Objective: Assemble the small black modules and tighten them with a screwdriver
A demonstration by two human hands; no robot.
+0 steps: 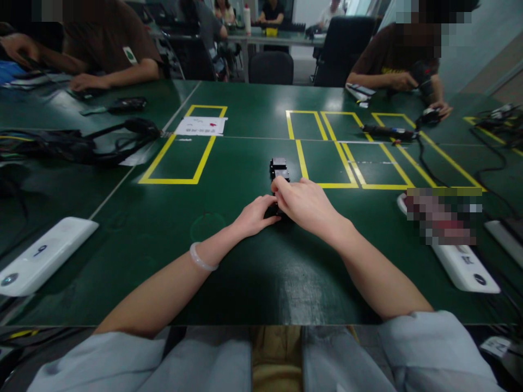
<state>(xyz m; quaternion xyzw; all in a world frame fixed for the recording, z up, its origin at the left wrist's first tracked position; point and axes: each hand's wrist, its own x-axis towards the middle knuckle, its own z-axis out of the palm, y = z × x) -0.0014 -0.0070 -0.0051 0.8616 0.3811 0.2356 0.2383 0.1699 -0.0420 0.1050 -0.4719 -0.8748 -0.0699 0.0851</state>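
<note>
A small black boxy device [279, 165] stands in the middle of the green table [245, 288], its far end showing beyond my fingers. My right hand [308, 202] reaches over its near part from the right, fingers curled and pressed onto it. From the left, my left hand [259, 215] grips the near end between thumb and fingers. A pale bracelet [203, 257] circles my left wrist. Most of the device's near part is hidden by my hands, so I cannot make out its exact kind.
White numbered bars lie at left [49, 256] and right [461, 267]. Yellow tape outlines [169, 181] mark the table; a paper sheet [201, 126] lies on one. Black cables [81, 141] are at left, a black tool [390, 132] at right. Two people work across the table.
</note>
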